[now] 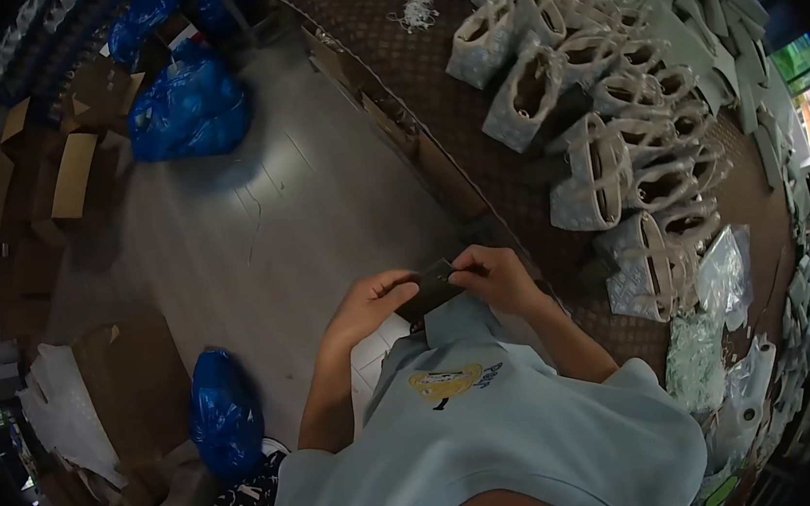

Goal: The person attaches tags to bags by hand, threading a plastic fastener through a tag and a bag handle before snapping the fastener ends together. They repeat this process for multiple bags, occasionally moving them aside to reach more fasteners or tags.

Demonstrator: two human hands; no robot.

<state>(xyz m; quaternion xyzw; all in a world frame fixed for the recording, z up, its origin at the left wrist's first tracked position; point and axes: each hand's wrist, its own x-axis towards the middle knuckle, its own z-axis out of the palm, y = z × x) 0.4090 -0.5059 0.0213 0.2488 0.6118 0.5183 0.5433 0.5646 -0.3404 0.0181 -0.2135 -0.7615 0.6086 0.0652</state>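
In front of my light blue shirt, a small dark flat piece (432,289) that looks like a wallet or folded pouch is stretched between my two hands. My left hand (371,306) pinches its left end between thumb and fingers. Its upper right corner sits in the pinch of my right hand (495,277). A small light mark shows on the dark surface near the right fingers. Whether it opens or folds I cannot make out.
To the right, a brown patterned table (517,198) carries rows of pale patterned handbags (602,171), clear plastic wrapping (724,271) and a heap of flat grey-green pieces (728,17). Blue plastic bags (186,108) and open cardboard boxes (76,177) stand on the floor at left.
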